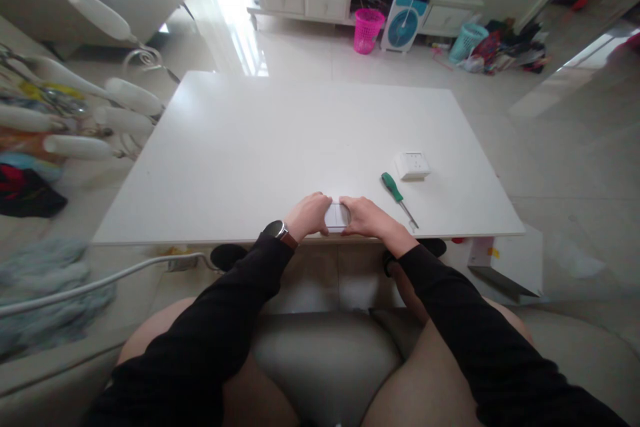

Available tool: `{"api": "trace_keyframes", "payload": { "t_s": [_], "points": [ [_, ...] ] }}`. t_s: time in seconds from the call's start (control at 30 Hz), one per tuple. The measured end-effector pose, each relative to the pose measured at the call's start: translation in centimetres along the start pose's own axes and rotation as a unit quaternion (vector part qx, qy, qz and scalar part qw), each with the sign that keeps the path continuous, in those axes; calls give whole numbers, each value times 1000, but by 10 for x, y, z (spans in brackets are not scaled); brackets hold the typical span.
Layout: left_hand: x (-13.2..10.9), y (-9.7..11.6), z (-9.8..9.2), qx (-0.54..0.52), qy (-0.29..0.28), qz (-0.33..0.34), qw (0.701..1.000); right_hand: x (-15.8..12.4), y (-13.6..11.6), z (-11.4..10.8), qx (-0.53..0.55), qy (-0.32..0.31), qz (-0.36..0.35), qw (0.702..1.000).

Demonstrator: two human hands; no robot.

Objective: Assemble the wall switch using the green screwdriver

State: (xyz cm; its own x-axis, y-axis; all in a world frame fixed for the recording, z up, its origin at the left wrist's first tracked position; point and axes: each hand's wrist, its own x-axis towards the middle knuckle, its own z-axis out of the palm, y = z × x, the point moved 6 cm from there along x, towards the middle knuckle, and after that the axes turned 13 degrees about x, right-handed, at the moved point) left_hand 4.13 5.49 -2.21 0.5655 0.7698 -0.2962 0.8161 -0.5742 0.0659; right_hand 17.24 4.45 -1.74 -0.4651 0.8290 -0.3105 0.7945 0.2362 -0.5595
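A small white plate-like box (pixel 337 216) is between my two hands at the front edge of the white table (pixel 280 127). My left hand (pixel 309 215), with a watch on its wrist, grips its left side. On its right side, my right hand (pixel 364 217) holds it with curled fingers. A screwdriver (pixel 393 188) with a green handle lies to the right of my right hand, its metal tip toward the table's front edge. Behind it and further right rests a white socket box (pixel 413 165) with holes in its face.
Metal stand with white rounded arms (pixel 135 97) left of the table. Beyond it on the floor, a pink basket (pixel 369 32), a blue fan (pixel 404 25) and a teal basket (pixel 467 42) by a white cabinet (pixel 327 5). An open white box (pixel 517 260) lies below the right front corner.
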Motion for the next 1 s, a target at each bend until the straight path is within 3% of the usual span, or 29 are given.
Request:
{"api": "trace_keyframes", "payload": {
  "t_s": [0.4,0.77,1.0],
  "points": [
    [2,2,1,11,-19,-5,1000,1,1,1,11,-4,1,1000],
    [-3,0,7,-11,-2,-15,1000,0,1,4,28,1,-27,999],
    [-5,1,8,-17,-10,-13,1000,-1,13,6,21,-4,-38,999]
  ]
}}
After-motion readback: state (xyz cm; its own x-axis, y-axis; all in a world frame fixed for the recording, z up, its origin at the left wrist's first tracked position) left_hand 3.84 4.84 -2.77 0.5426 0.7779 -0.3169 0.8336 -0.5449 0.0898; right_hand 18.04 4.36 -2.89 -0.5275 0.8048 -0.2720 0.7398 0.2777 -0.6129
